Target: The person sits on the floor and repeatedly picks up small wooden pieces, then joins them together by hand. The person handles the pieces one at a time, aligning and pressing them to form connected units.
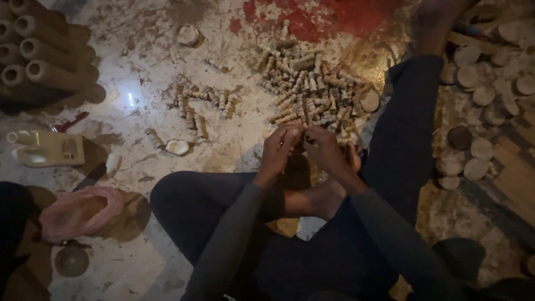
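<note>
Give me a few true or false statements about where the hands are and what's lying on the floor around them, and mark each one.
1. The left hand and right hand meet close together. True.
2. A big pile of small wooden pieces lies just beyond the hands. True.
3. The long tubes are stacked at the right edge. False: they are at the upper left.
4. The pink bag lies among the round wooden discs. False: the bag is lower left, the discs right.

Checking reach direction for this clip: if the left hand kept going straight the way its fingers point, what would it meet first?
The left hand points up the picture, toward the big pile of small turned wooden pieces. It would likely meet the pile's near edge first, though depth is unclear in this dim view.
</note>
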`<action>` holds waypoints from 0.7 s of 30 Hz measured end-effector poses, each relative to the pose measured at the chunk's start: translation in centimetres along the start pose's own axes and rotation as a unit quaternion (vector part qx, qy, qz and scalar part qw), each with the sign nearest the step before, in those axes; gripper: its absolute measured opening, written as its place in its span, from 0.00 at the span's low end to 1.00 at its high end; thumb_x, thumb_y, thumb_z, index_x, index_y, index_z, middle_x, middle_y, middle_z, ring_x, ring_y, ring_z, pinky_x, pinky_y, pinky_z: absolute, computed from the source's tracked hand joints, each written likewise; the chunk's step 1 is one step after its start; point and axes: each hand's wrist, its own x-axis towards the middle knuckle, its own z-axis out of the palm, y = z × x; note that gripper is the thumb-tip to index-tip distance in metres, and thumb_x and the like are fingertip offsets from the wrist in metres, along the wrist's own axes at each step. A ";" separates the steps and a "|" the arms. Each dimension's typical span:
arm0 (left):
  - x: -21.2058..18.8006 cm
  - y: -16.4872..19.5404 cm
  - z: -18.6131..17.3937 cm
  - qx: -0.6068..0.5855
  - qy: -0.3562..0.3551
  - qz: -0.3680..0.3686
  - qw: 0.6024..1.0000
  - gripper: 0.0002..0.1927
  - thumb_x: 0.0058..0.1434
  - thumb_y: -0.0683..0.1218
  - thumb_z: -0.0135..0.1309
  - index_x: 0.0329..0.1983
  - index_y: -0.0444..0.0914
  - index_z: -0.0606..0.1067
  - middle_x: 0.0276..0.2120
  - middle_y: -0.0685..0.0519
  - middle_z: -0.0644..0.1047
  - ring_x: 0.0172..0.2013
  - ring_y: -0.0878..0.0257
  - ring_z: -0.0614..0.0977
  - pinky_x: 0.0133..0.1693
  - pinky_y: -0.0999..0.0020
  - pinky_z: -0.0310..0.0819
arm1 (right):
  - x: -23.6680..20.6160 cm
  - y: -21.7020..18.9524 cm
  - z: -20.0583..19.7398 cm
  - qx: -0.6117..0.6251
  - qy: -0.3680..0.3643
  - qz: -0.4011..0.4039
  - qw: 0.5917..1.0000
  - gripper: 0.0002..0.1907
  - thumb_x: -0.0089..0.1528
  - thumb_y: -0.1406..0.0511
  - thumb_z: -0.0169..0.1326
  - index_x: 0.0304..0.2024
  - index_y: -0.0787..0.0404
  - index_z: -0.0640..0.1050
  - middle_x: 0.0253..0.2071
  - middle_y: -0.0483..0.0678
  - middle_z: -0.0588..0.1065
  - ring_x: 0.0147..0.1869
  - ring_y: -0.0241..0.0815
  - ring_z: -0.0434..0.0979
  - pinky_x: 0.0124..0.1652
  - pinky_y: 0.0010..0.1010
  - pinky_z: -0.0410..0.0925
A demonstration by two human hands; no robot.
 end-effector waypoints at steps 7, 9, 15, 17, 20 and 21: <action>0.4 -0.5 0.1 -0.034 0.018 -0.028 0.999 0.22 0.73 0.57 0.48 0.58 0.39 0.79 0.37 0.57 0.81 0.30 0.72 0.75 0.32 0.74 0.72 | -0.3 0.3 0.5 -0.018 0.041 -0.006 0.999 0.11 0.62 0.71 0.62 0.46 0.70 0.79 0.39 0.58 0.78 0.42 0.52 0.81 0.40 0.38 0.72; 0.5 -0.7 0.1 -0.048 0.001 -0.026 0.998 0.21 0.72 0.57 0.50 0.58 0.39 0.78 0.40 0.59 0.82 0.32 0.72 0.77 0.34 0.74 0.74 | -0.2 0.7 0.6 -0.016 0.054 0.016 0.998 0.12 0.62 0.70 0.62 0.46 0.70 0.79 0.40 0.59 0.79 0.43 0.52 0.82 0.41 0.38 0.73; 0.8 -2.0 0.0 -0.108 -0.012 -0.075 0.991 0.22 0.72 0.57 0.52 0.59 0.38 0.79 0.32 0.60 0.75 0.30 0.72 0.72 0.32 0.74 0.69 | -0.5 0.8 0.2 -0.068 0.037 -0.004 0.997 0.14 0.61 0.68 0.62 0.48 0.68 0.80 0.44 0.59 0.80 0.45 0.53 0.82 0.42 0.40 0.73; 1.2 -2.5 -0.1 -0.147 0.003 -0.091 0.985 0.23 0.71 0.57 0.52 0.57 0.36 0.79 0.31 0.60 0.75 0.29 0.73 0.71 0.31 0.75 0.67 | -0.3 0.2 0.2 -0.051 0.022 -0.007 0.998 0.13 0.63 0.68 0.63 0.48 0.68 0.80 0.43 0.58 0.80 0.44 0.53 0.82 0.42 0.41 0.73; 1.3 -2.9 0.0 -0.225 0.012 -0.141 0.964 0.23 0.71 0.56 0.53 0.58 0.36 0.79 0.30 0.61 0.74 0.28 0.71 0.71 0.30 0.74 0.65 | 0.0 -1.0 0.0 -0.039 0.027 -0.025 0.999 0.15 0.62 0.69 0.63 0.51 0.68 0.80 0.45 0.59 0.80 0.43 0.53 0.82 0.40 0.40 0.73; 1.2 -3.0 -0.1 -0.254 0.014 -0.161 0.954 0.23 0.70 0.56 0.53 0.59 0.36 0.78 0.30 0.61 0.73 0.28 0.70 0.71 0.29 0.74 0.65 | 0.2 -1.5 0.0 -0.037 0.031 -0.034 0.998 0.16 0.62 0.69 0.63 0.52 0.68 0.80 0.47 0.60 0.80 0.42 0.53 0.82 0.39 0.39 0.73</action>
